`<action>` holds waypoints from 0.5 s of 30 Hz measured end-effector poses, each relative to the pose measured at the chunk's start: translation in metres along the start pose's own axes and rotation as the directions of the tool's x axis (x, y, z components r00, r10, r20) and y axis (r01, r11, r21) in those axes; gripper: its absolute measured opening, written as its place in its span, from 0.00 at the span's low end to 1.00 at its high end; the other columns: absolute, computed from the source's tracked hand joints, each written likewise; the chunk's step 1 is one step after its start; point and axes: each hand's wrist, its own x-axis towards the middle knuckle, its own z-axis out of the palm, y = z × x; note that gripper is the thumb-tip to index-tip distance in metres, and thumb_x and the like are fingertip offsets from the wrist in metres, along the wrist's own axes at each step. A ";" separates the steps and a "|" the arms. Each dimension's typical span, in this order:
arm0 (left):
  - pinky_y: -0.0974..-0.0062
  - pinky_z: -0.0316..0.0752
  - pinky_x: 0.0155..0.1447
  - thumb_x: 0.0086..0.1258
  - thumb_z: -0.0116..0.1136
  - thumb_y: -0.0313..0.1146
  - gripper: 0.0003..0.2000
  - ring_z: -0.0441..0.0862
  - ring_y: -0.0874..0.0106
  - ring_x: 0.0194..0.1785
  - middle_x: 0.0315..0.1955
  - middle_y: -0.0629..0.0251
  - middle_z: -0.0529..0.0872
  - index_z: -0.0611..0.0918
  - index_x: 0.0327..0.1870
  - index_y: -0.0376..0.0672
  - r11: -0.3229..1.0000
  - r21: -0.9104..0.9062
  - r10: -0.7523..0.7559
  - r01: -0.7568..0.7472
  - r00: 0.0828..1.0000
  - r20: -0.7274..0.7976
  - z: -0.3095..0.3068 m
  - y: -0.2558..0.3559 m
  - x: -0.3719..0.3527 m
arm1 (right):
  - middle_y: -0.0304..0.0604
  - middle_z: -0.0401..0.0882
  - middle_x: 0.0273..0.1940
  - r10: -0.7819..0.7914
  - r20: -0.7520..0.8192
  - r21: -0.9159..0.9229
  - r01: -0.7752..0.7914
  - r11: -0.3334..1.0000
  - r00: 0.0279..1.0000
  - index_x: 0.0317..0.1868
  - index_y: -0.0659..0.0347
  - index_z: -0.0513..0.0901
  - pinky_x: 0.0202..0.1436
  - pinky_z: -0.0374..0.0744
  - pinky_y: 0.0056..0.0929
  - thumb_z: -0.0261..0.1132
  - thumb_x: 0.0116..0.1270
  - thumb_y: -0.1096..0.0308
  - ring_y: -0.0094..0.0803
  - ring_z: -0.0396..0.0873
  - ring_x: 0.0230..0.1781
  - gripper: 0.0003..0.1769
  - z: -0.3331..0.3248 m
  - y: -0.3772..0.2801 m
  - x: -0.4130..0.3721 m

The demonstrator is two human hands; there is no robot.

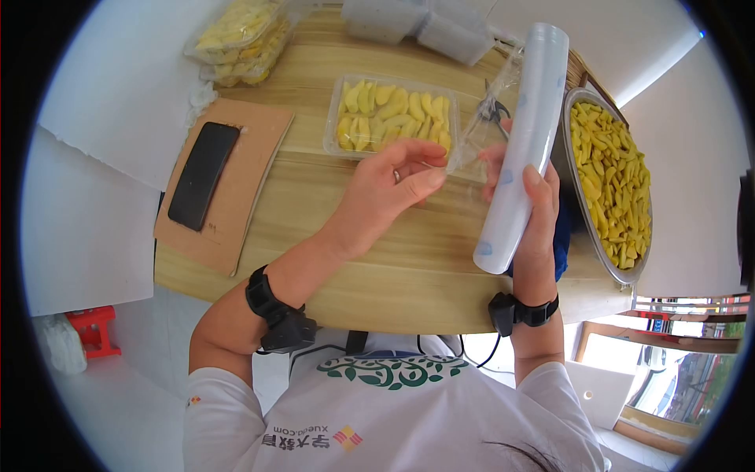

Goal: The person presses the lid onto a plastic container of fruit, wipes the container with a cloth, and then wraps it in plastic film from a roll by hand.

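My right hand (543, 208) is wrapped around a thick roll of clear plastic film (523, 149) with pale blue marks, held upright and tilted over the table. To its left, my left hand (393, 182) is closed in a pinch on the loose end of the film (464, 157), which stretches from the roll and is hard to see. Just beyond my left hand lies a clear plastic tray (333, 134) filled with rows of yellow fruit slices (385, 114). Dark-handled scissors (494, 108) rest partly behind the film.
A large metal basin (578, 181) heaped with yellow pieces stands on the right. A black phone (204, 177) lies on a brown folder (250, 185) at the left. Filled boxes (244, 39) are stacked at the back left; clear containers (425, 27) stand at the back.
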 end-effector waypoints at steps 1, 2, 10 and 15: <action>0.82 0.71 0.42 0.69 0.60 0.29 0.10 0.75 0.82 0.39 0.39 0.69 0.82 0.80 0.49 0.37 0.999 -0.010 -0.038 0.039 0.999 0.026 0.004 0.000 -0.002 | 0.52 0.81 0.42 -0.004 -0.003 -0.001 0.004 1.000 1.000 0.66 0.73 0.65 0.30 0.76 0.20 0.64 0.60 0.50 0.23 0.75 0.29 0.42 0.001 0.000 -0.001; 0.83 0.71 0.40 0.69 0.61 0.29 0.11 0.75 0.83 0.37 0.38 0.70 0.82 0.81 0.49 0.37 0.997 -0.018 -0.076 0.077 0.996 0.054 0.005 0.000 -0.004 | 0.52 0.81 0.42 -0.004 -0.004 -0.001 0.004 1.000 1.000 0.66 0.73 0.65 0.30 0.76 0.20 0.64 0.60 0.50 0.23 0.75 0.29 0.42 0.001 0.000 -0.001; 0.86 0.68 0.28 0.68 0.62 0.29 0.07 0.73 0.84 0.25 0.28 0.69 0.82 0.83 0.42 0.35 0.990 0.103 -0.106 0.094 0.988 0.110 -0.003 0.000 -0.004 | 0.52 0.81 0.42 -0.006 -0.007 0.032 0.006 0.999 1.000 0.65 0.74 0.65 0.29 0.77 0.21 0.62 0.61 0.51 0.22 0.75 0.29 0.40 -0.009 0.000 0.004; 0.86 0.67 0.28 0.68 0.62 0.28 0.07 0.72 0.84 0.25 0.26 0.69 0.81 0.84 0.41 0.35 0.992 0.117 -0.067 0.055 0.993 0.098 -0.002 0.000 -0.006 | 0.52 0.81 0.42 -0.007 -0.037 0.018 0.008 1.000 0.999 0.65 0.74 0.65 0.29 0.77 0.20 0.61 0.62 0.52 0.22 0.75 0.29 0.39 -0.008 0.001 0.005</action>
